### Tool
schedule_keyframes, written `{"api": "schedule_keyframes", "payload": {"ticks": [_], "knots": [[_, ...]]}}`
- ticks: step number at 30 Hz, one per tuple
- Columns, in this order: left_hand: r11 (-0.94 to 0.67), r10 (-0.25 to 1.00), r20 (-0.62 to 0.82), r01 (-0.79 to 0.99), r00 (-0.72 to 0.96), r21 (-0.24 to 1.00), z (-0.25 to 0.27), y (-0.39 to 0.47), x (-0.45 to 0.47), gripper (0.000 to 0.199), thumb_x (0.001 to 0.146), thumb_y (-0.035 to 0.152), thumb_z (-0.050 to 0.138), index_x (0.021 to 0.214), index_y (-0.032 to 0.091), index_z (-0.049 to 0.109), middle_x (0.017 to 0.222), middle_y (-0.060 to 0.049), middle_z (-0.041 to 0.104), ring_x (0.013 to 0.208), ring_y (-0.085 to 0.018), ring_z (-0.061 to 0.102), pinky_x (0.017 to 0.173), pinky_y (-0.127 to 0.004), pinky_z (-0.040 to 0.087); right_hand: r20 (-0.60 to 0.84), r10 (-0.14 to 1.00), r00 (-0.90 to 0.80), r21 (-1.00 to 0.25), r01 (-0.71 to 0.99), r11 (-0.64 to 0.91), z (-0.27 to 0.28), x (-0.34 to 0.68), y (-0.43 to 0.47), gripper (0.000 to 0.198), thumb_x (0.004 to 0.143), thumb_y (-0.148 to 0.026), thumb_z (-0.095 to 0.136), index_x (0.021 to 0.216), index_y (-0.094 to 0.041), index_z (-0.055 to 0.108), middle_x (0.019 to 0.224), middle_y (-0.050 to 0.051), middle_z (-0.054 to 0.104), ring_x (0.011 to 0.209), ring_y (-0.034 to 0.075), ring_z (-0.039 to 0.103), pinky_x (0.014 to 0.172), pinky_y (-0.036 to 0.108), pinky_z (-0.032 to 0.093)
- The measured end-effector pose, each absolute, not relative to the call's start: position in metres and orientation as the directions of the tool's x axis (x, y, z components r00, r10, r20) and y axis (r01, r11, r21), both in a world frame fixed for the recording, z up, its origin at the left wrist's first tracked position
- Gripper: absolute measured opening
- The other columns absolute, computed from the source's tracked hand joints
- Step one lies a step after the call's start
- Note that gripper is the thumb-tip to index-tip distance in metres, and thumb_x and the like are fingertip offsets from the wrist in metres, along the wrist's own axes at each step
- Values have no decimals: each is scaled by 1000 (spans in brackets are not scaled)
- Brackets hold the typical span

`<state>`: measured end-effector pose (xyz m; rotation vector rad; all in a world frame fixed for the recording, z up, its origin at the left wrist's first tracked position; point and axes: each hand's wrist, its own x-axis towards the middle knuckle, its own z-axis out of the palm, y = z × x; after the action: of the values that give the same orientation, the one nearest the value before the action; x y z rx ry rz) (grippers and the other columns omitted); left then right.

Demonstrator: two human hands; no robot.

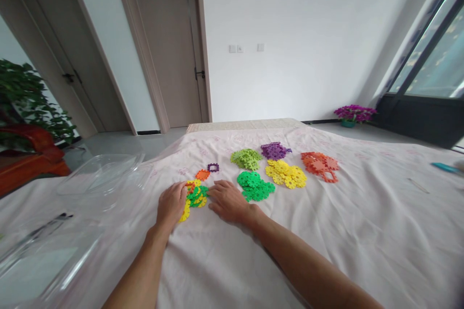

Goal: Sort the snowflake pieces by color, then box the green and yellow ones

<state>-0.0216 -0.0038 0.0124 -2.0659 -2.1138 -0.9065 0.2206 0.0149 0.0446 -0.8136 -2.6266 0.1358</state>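
"What do you have at the hands?"

"On my head feed, the left hand (172, 203) rests on the left edge of a mixed pile (196, 196) of yellow, green and orange notched pieces. I can't tell whether its fingers pinch any of them."

"And the right?"

"I see the right hand (230, 201) palm down on the pile's other side, fingertips at a green piece's edge. Whether it grasps that piece, I can't tell."

"What's around the pile?"

"Just beyond it I have a loose orange piece (202, 174) and a purple square frame (213, 164) on the pale cloth (326, 256). To the right I count five sorted heaps: lime (246, 158), purple (275, 150), green (255, 186), yellow (286, 174) and orange-red (319, 161). Clear plastic containers (105, 174) sit at my left."
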Motion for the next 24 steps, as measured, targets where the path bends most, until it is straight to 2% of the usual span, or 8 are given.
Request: {"api": "schedule_keyframes", "payload": {"ticks": [3,8,10,13,16,20,24], "knots": [[-58,899,423,930,-110,364,13,-4,-21,41,97,30,31,120,20,63,126,-7,67,118,-19,60,106,-34,42,358,603,-713,-229,558,797,47,219,14,32,90,-32,59,119,-19,65,109,8,69,109,23,56,99,37,40],[-57,897,429,933,-108,355,14,-4,-20,41,97,30,31,119,19,64,125,-7,68,117,-19,61,105,-34,42,394,585,-709,-226,542,809,44,216,14,49,93,-34,57,139,-19,51,136,9,58,128,25,45,106,38,34],[-63,897,430,934,-101,351,14,-4,-21,41,97,30,31,119,19,64,125,-7,68,117,-19,60,105,-33,42,362,570,-738,-220,526,821,44,214,16,40,94,-34,56,132,-20,57,129,8,63,125,24,49,105,36,35],[-64,899,428,936,-97,347,12,-3,-22,42,97,31,30,120,19,63,126,-7,68,118,-19,60,106,-33,41,321,561,-763,-197,526,828,46,213,17,24,95,-34,57,111,-20,67,106,6,71,108,21,58,97,32,38],[-51,903,416,936,-106,349,13,-3,-22,42,98,31,30,120,19,63,126,-7,67,118,-19,59,106,-33,40,316,579,-752,-157,560,813,47,212,16,20,97,-32,55,103,-20,69,99,6,72,98,19,61,90,30,40],[-38,918,384,939,-102,341,18,-7,-18,42,98,32,30,122,21,62,129,-7,66,120,-19,58,106,-34,39,346,670,-657,-192,649,736,46,217,16,26,101,-26,44,105,-22,69,95,5,73,90,18,63,83,28,42],[45,929,341,960,-142,277,20,-12,-8,43,99,34,31,131,24,58,140,-11,58,131,-24,50,112,-50,31,432,767,-474,-272,743,612,49,235,28,28,100,-24,44,114,-23,67,101,6,73,94,19,64,85,29,42]]}}
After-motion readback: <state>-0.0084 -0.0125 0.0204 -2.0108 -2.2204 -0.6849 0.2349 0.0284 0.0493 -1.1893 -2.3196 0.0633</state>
